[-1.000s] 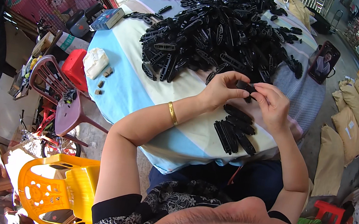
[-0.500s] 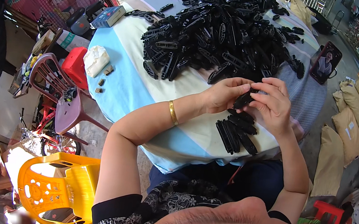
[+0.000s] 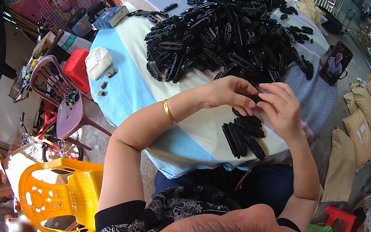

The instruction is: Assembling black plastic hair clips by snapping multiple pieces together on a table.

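Observation:
A slender black plastic piece (image 3: pixel 256 99) is pinched between the fingertips of both hands, mostly hidden by them. My left hand (image 3: pixel 231 93), with a gold bangle on its wrist, is closed on it from the left. From the right, my right hand (image 3: pixel 281 108) grips it with thumb and bent fingers. Just below them on the tablecloth lie several similar black pieces (image 3: pixel 241 141), some lined up side by side. Beyond my hands spreads a large heap of black plastic pieces (image 3: pixel 217 34), long and narrow, some with slotted openings.
The round table wears a striped cloth (image 3: pixel 128 83). On its left are a white packet (image 3: pixel 98 62), small brown bits and a blue box (image 3: pixel 110 17). A phone (image 3: pixel 336 63) stands at the right edge. Chairs (image 3: pixel 59 193) stand left; tan sacks (image 3: pixel 361 128) lie right.
My left hand has shifted slightly, its fingers now curled further over the black piece, which shows less than before. The right hand stays almost in place.

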The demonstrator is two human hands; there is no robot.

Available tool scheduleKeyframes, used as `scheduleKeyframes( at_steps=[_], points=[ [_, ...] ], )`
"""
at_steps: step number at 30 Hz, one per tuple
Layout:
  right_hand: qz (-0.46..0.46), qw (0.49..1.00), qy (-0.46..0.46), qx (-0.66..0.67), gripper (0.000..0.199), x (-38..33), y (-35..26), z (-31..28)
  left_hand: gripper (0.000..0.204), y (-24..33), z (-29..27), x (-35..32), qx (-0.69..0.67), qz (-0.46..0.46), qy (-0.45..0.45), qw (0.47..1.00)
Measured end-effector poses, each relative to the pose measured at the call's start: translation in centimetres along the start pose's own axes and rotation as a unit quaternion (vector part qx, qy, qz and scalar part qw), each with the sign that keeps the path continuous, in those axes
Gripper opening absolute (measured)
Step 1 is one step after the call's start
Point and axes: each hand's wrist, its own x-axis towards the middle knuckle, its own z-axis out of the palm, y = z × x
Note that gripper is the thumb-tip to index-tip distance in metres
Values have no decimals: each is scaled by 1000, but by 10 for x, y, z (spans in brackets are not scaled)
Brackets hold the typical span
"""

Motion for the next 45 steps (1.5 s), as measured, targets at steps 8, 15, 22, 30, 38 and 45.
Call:
scheduleKeyframes(
  at_steps=[8,15,22,30,38,45],
  points=[
    [282,944,-117,128,33,-6,-7,-7,37,2,24,-10,477,223,113,842],
    [216,969,-114,45,35,-13,2,-1,32,1,19,-6,494,262,99,823],
    [370,928,-12,39,31,-27,55,-31,26,-18,-7,11,495,211,-25,843],
    [234,946,-107,-196,19,-38,63,-14,34,-21,-10,33,733,348,148,566],
    [226,956,4,-188,17,-31,61,-17,20,-20,1,22,349,281,207,870],
    [303,937,93,147,20,-17,24,0,22,-22,0,16,-183,123,108,969]
  ],
)
